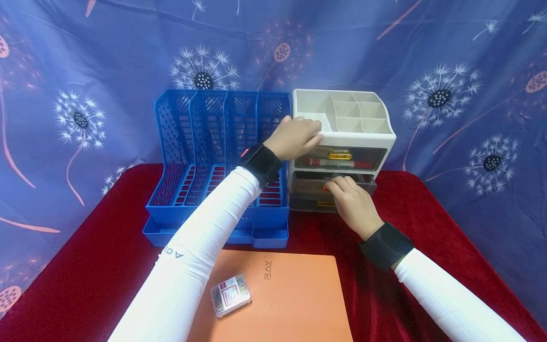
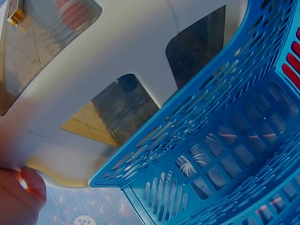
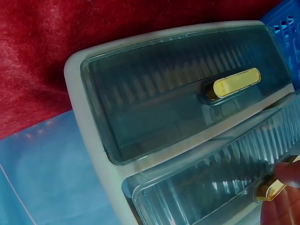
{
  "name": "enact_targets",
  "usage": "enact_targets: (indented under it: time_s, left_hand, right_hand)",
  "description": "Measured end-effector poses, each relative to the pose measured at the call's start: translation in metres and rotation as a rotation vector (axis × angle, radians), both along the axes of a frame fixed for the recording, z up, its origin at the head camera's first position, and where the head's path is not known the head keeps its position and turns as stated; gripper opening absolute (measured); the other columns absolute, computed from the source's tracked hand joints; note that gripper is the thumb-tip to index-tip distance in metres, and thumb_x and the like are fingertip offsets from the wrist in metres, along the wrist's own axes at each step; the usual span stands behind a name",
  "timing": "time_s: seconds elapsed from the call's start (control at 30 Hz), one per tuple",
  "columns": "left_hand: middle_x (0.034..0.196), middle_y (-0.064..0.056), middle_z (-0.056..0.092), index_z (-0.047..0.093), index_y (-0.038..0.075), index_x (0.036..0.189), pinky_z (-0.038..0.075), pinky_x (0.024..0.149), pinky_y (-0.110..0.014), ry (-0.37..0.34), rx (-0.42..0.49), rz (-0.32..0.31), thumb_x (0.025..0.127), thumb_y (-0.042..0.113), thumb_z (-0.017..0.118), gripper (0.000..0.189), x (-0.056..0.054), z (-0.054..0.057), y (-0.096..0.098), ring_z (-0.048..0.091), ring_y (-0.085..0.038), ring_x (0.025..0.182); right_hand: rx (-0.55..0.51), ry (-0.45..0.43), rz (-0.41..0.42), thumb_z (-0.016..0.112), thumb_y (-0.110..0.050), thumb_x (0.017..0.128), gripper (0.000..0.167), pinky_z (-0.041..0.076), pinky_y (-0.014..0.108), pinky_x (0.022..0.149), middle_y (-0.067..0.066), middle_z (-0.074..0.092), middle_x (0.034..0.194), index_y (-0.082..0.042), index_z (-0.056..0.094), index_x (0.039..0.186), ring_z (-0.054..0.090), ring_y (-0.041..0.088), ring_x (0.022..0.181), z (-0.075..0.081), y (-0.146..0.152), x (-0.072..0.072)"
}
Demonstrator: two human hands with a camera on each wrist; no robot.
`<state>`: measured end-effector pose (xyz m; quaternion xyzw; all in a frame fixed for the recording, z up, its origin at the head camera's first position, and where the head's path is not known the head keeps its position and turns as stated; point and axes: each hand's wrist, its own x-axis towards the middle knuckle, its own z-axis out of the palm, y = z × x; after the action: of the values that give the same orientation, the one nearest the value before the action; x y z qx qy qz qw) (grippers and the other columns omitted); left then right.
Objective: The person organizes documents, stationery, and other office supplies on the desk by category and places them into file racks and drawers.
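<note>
A white desk organizer (image 1: 346,138) has divided compartments on top and smoky clear drawers with gold handles below. My left hand (image 1: 295,137) grips the organizer's top front edge near its left corner; in the left wrist view a fingertip (image 2: 33,185) lies at the rim. My right hand (image 1: 352,204) pinches the gold handle (image 3: 272,188) of the middle drawer (image 3: 211,173), which stands slightly out from the body. A red and white marker (image 1: 333,163) shows through the upper drawer. The lowest drawer (image 3: 154,93) is closed, its handle (image 3: 236,83) in plain sight.
A blue file rack (image 1: 205,216) with several slots stands close against the organizer's left side. In front lies an orange folder (image 1: 295,294), with a small clear box (image 1: 231,295) of clips or pins on it. Red cloth (image 1: 431,228) covers the table; a blue floral curtain (image 1: 342,42) hangs behind.
</note>
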<state>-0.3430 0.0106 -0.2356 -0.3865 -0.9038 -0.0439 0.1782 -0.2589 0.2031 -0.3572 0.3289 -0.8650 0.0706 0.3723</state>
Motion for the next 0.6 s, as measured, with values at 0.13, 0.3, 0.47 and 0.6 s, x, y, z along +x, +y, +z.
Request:
enact_targets:
  time_s: [0.13, 0.3, 0.47, 0.6]
  left_hand:
    - [0.09, 0.001, 0.057, 0.053, 0.014, 0.101, 0.032, 0.075, -0.035, -0.001, -0.001, -0.002, 0.101, 0.035, 0.035, 0.028, 0.0, 0.0, -0.001, 0.052, -0.017, 0.087]
    - [0.091, 0.0, 0.058, 0.054, 0.014, 0.102, 0.032, 0.075, -0.035, 0.001, 0.003, -0.011, 0.101, 0.035, 0.034, 0.029, -0.001, 0.0, 0.0, 0.052, -0.017, 0.087]
    - [0.091, 0.0, 0.058, 0.054, 0.014, 0.102, 0.032, 0.076, -0.035, 0.01, 0.01, -0.013, 0.1, 0.036, 0.035, 0.029, -0.002, -0.001, 0.0, 0.053, -0.018, 0.088]
    - [0.09, 0.001, 0.058, 0.054, 0.014, 0.1, 0.032, 0.075, -0.036, 0.013, 0.009, -0.014, 0.1, 0.035, 0.035, 0.028, -0.003, -0.001, 0.001, 0.053, -0.017, 0.088]
  right_hand:
    - [-0.007, -0.011, -0.007, 0.066, 0.017, 0.072, 0.032, 0.05, 0.039, 0.07, 0.011, 0.059, 0.094, -0.001, 0.06, 0.097, 0.055, 0.027, 0.086, 0.0, -0.001, -0.006]
    - [-0.021, -0.045, -0.027, 0.066, 0.017, 0.072, 0.032, 0.051, 0.04, 0.074, 0.012, 0.059, 0.095, -0.002, 0.061, 0.098, 0.056, 0.028, 0.088, 0.0, -0.001, -0.013]
    - [-0.032, -0.066, -0.05, 0.065, 0.016, 0.073, 0.031, 0.05, 0.041, 0.075, 0.011, 0.059, 0.094, -0.002, 0.061, 0.098, 0.056, 0.028, 0.087, 0.001, -0.001, -0.018]
    - [-0.031, -0.058, -0.056, 0.063, 0.015, 0.074, 0.03, 0.05, 0.04, 0.072, 0.011, 0.058, 0.093, -0.003, 0.061, 0.098, 0.056, 0.028, 0.085, 0.001, -0.002, -0.02]
